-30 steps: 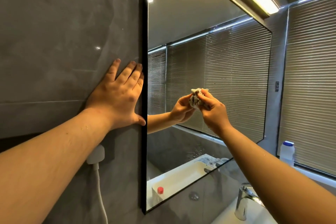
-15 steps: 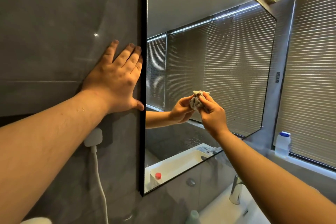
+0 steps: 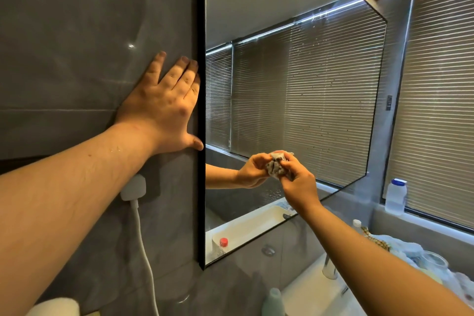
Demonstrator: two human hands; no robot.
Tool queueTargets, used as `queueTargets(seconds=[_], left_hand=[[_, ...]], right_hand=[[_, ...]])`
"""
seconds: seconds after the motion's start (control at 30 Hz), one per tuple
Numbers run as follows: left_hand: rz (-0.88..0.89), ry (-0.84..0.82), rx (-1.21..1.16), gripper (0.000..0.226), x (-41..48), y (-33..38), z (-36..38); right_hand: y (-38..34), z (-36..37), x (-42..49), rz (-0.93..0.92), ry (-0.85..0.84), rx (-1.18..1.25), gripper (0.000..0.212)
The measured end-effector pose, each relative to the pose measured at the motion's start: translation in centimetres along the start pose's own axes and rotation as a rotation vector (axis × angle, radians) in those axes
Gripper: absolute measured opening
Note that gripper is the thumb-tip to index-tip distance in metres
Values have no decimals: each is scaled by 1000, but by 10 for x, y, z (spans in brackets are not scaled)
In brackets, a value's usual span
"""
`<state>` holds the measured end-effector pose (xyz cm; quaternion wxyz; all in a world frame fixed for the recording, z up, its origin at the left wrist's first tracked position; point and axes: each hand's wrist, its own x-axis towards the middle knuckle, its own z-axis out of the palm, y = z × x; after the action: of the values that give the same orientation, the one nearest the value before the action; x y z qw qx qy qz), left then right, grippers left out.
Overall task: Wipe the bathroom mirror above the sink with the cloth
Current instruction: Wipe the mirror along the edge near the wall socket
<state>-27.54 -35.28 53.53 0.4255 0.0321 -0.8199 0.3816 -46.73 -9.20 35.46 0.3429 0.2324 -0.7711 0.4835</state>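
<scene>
Our right hand (image 3: pixel 298 182) pinches the bunched cloth (image 3: pixel 277 167) on the mirror (image 3: pixel 307 84), now lower than before; left hand (image 3: pixel 164 108) stays flat, fingers straight, on the wall (image 3: pixel 77 33).

Both forearms are showing bare all the way to the frame edge, with no sleeve, watch or band appearing on either. The left hand (image 3: pixel 164 113) is wearing no ring or glove, and fine hairs are showing along its forearm, where a few small glistening specks, possibly water drops, are sitting near the wrist. The right hand (image 3: pixel 298 182) is likewise showing no glove or jewellery.
</scene>
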Motion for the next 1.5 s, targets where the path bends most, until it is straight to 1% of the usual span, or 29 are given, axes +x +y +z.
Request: queueTargets(seconds=[0.2, 0.37, 0.43, 0.6, 0.73, 0.83, 1.03, 1.23, 1.27, 1.37, 1.4, 1.5], left_hand=[[4, 10, -12, 130, 0, 0, 1], [9, 15, -27, 128, -1, 0, 2], [7, 20, -23, 128, -1, 0, 3], [5, 35, -16, 127, -1, 0, 3], [18, 53, -26, 126, -1, -1, 4], [23, 50, -22, 126, -1, 0, 5], [25, 61, -17, 125, 0, -1, 6], [38, 74, -27, 123, -1, -1, 5], [40, 73, -28, 122, -2, -1, 5], [38, 71, -23, 123, -2, -1, 5], [39, 73, -24, 122, -2, -1, 4], [42, 73, -38, 122, -2, -2, 4]], right_hand=[[10, 5, -19, 68, -14, -43, 55], [18, 13, -29, 127, 16, -12, 46], [18, 16, -36, 136, 32, 11, 47], [32, 20, -56, 170, 3, 3, 54], [39, 25, -72, 220, 18, 2, 53], [42, 28, -82, 233, 29, 19, 47], [53, 31, -99, 342, 23, 59, 46], [57, 34, -103, 398, 49, 102, 45], [58, 34, -103, 396, 61, 103, 42], [58, 34, -101, 369, 116, 143, 20], [58, 36, -100, 387, 147, 175, 16], [53, 43, -91, 569, 284, 278, 21]])
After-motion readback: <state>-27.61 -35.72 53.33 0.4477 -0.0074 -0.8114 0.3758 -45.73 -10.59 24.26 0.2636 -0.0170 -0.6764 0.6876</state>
